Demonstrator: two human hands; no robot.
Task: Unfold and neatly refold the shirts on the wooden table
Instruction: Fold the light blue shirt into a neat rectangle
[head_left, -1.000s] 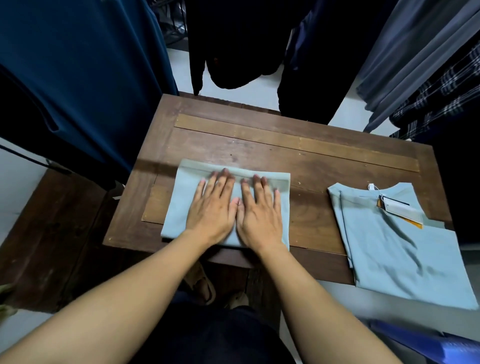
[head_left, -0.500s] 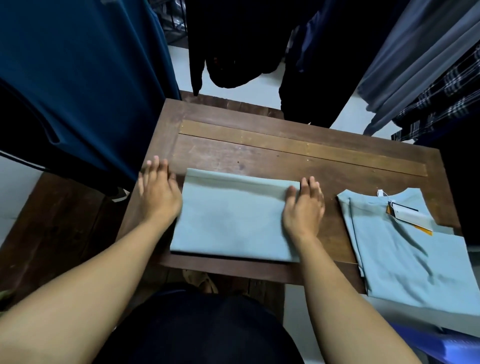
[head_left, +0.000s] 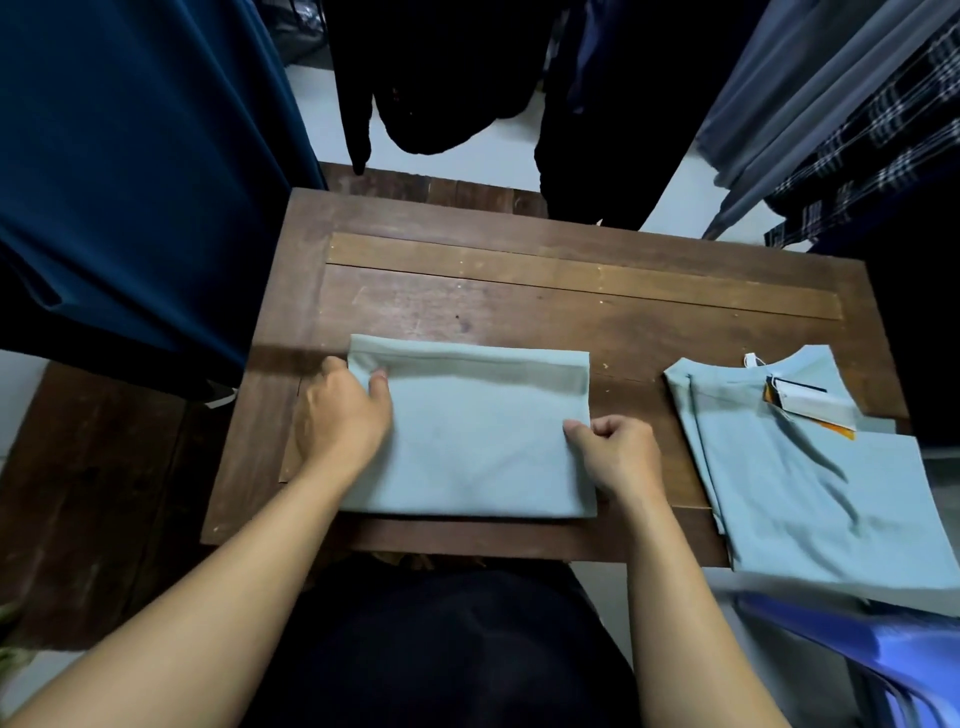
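Note:
A pale blue shirt (head_left: 478, 436), folded into a flat rectangle, lies near the front edge of the wooden table (head_left: 519, 296). My left hand (head_left: 345, 413) pinches its left edge, thumb on top of the cloth. My right hand (head_left: 621, 457) pinches the right edge between thumb and curled fingers. A second pale blue shirt (head_left: 821, 499), folded with its collar and a white and orange tag (head_left: 810, 408) showing, lies at the table's right end and hangs past the front edge.
Dark garments hang close around the table: a large blue one (head_left: 135, 171) on the left, black ones (head_left: 441, 73) behind, grey and plaid ones (head_left: 857, 119) at the right. A blue plastic chair (head_left: 883, 654) stands at the lower right.
Both hands were flat on the shirt's middle, slid outward to its sides, and have now closed on its left and right edges. The camera has shifted slightly.

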